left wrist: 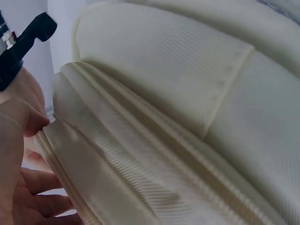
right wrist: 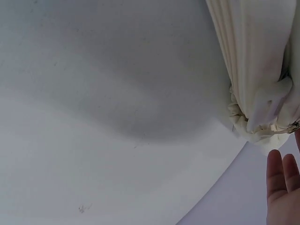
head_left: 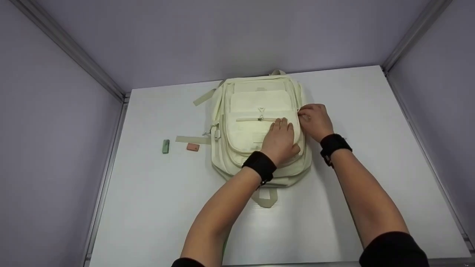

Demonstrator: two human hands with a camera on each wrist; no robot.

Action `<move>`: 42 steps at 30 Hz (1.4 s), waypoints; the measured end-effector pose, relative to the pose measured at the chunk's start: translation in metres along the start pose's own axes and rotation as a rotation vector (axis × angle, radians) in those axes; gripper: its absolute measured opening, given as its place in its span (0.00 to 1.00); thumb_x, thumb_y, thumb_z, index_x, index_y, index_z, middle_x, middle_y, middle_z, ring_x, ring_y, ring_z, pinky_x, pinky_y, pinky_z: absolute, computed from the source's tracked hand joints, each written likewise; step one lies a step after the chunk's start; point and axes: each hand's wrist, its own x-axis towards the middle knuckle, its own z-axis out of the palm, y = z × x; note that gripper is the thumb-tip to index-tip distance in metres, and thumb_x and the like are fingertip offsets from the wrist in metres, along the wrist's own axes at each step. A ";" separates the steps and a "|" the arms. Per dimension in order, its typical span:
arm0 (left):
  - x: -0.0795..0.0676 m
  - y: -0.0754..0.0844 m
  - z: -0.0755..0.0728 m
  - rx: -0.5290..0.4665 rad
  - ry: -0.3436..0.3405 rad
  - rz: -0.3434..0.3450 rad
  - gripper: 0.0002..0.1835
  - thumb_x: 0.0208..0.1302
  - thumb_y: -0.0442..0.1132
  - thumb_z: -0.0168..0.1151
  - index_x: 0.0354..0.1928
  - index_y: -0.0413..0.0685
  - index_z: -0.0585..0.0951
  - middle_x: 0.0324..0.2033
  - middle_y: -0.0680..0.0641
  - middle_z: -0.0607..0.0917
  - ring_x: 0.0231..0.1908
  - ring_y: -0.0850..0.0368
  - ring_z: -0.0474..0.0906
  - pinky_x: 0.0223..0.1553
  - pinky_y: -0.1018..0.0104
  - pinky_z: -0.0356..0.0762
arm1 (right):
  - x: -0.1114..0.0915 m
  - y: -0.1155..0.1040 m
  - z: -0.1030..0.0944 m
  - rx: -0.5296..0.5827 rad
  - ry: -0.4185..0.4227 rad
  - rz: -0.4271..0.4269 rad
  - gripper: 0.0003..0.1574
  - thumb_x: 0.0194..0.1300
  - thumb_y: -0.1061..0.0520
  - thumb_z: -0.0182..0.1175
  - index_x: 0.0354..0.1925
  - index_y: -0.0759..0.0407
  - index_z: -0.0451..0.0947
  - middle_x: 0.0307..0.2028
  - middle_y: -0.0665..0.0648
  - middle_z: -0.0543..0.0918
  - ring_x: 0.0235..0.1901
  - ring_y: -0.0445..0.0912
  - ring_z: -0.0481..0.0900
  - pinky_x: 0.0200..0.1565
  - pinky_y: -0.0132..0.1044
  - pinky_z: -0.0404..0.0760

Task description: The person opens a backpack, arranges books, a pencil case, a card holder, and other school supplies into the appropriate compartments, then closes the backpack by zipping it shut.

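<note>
A cream backpack (head_left: 259, 137) lies front side up on the white table. My left hand (head_left: 281, 142) rests on its front pocket with fingers extended, just below a short zipper (head_left: 246, 119). In the left wrist view, the thumb (left wrist: 35, 119) touches the bag's piped edge, and a long zipper seam (left wrist: 154, 136) runs across the cream fabric. Over at the bag's right side, my right hand (head_left: 315, 120) pinches a zipper pull (right wrist: 294, 127) with thumb and forefinger. Its other fingers (right wrist: 276, 176) stand out from the bag in the right wrist view.
Left of the bag lie a small green rectangular piece (head_left: 166, 146) and a small reddish one (head_left: 193, 147). Grey straps (head_left: 193, 139) spread out from the bag's left side, and a loop (head_left: 265, 202) sticks out below. Pale walls (head_left: 245, 40) enclose the table on three sides.
</note>
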 end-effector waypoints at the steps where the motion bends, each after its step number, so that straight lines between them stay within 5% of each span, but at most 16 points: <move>1: 0.000 0.000 -0.001 -0.008 0.001 0.003 0.36 0.74 0.54 0.52 0.75 0.37 0.66 0.74 0.34 0.64 0.75 0.40 0.57 0.74 0.55 0.55 | -0.001 0.001 -0.001 0.002 0.012 0.004 0.14 0.74 0.56 0.61 0.50 0.63 0.86 0.57 0.62 0.80 0.65 0.60 0.66 0.68 0.52 0.63; 6: 0.000 -0.001 -0.004 -0.020 -0.012 0.017 0.37 0.74 0.55 0.52 0.75 0.37 0.65 0.75 0.34 0.63 0.75 0.41 0.56 0.75 0.58 0.53 | -0.006 0.004 0.000 0.034 0.071 0.010 0.10 0.72 0.55 0.64 0.44 0.61 0.86 0.54 0.59 0.81 0.62 0.58 0.69 0.66 0.50 0.66; 17: 0.003 -0.002 -0.005 0.006 -0.007 0.038 0.38 0.75 0.59 0.53 0.75 0.38 0.66 0.75 0.36 0.64 0.75 0.42 0.57 0.75 0.59 0.52 | -0.015 0.001 0.002 -0.039 0.243 -0.102 0.07 0.71 0.58 0.65 0.40 0.62 0.85 0.51 0.58 0.84 0.42 0.53 0.82 0.43 0.48 0.81; 28: 0.006 -0.003 -0.006 -0.036 -0.027 0.044 0.39 0.75 0.58 0.53 0.75 0.37 0.65 0.75 0.35 0.62 0.76 0.41 0.55 0.75 0.58 0.52 | -0.029 -0.002 -0.006 -0.021 0.158 -0.026 0.08 0.73 0.58 0.60 0.43 0.61 0.82 0.37 0.60 0.86 0.35 0.54 0.82 0.39 0.48 0.79; 42: 0.008 -0.003 -0.004 -0.006 -0.023 0.041 0.39 0.76 0.59 0.52 0.75 0.37 0.65 0.75 0.35 0.63 0.76 0.42 0.56 0.75 0.58 0.51 | -0.057 -0.006 -0.013 0.055 0.114 -0.079 0.05 0.69 0.60 0.64 0.40 0.62 0.82 0.39 0.61 0.85 0.38 0.55 0.82 0.41 0.48 0.78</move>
